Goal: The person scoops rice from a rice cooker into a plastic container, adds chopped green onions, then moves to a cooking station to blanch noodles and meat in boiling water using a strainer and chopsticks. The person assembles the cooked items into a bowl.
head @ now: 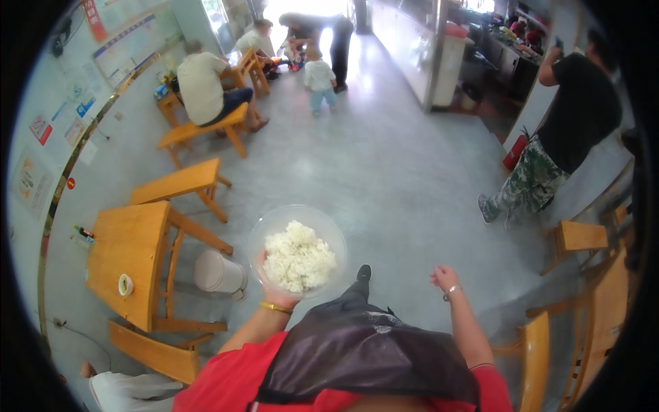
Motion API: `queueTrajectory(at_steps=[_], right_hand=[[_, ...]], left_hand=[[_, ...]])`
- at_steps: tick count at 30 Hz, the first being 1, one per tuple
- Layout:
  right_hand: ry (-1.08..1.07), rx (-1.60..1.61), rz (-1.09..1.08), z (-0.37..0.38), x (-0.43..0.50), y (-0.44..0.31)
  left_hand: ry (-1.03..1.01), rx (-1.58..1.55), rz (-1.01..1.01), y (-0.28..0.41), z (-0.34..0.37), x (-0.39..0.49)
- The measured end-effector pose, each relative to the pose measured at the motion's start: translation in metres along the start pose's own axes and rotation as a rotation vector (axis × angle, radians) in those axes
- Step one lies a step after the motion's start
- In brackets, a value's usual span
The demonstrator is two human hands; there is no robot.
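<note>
A clear plastic bowl (335,226) with a mound of white cooked rice (298,257) in it rests on my left hand (278,292). That hand supports it from below and at its near left side; most of the fingers are hidden under the bowl, and some show through the plastic. A gold-coloured bracelet is on that wrist. My right hand (444,277) hangs out to the right with its fingers curled loosely and nothing seen in them, a metal-banded watch or bracelet on the wrist. Below me are a dark apron (360,355) and one dark shoe (364,272) on the grey floor.
To the left stand a wooden table (128,247) with a small white cup (125,284), wooden benches (177,180) and a white bin (219,273). Several people are ahead, including a small child (319,77). A person in black (576,113) stands right, near a fire extinguisher (516,152) and stool (582,235).
</note>
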State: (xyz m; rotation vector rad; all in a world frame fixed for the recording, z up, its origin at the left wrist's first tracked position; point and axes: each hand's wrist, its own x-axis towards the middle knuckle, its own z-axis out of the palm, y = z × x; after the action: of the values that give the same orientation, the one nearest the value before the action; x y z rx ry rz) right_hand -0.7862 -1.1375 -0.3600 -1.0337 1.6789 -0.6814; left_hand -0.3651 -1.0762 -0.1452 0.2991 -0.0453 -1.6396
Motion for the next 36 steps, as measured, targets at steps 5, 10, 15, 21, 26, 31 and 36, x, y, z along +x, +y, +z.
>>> queueTrajectory(at_steps=[5, 10, 15, 21, 26, 31, 36], right_hand=[[-0.134, -0.373, -0.203, -0.025, 0.074, -0.035], [0.11, -0.654, 0.135, -0.103, 0.069, 0.045], [0.077, -0.533, 0.592, -0.162, 0.113, 0.102], [0.0, -0.512, 0.598, -0.229, 0.271, 0.079], [-0.231, -0.965, 0.37, -0.3, 0.45, -0.023], [0.256, -0.203, 0.064, -0.345, 0.654, -0.211], [0.223, -0.147, -0.15, -0.383, 0.782, -0.31]], left_hand=[[-0.151, -0.052, -0.034, -0.004, 0.034, 0.152], [-0.275, -0.103, -0.351, -0.057, 0.097, 0.31], [-0.296, -0.109, -0.602, -0.135, 0.158, 0.446], [-0.457, -0.166, -0.617, -0.209, 0.21, 0.601], [-0.378, 0.018, -0.402, -0.23, 0.232, 0.716], [0.052, 0.144, -0.234, -0.254, 0.222, 0.81], [0.133, 0.025, -0.324, -0.29, 0.235, 0.958]])
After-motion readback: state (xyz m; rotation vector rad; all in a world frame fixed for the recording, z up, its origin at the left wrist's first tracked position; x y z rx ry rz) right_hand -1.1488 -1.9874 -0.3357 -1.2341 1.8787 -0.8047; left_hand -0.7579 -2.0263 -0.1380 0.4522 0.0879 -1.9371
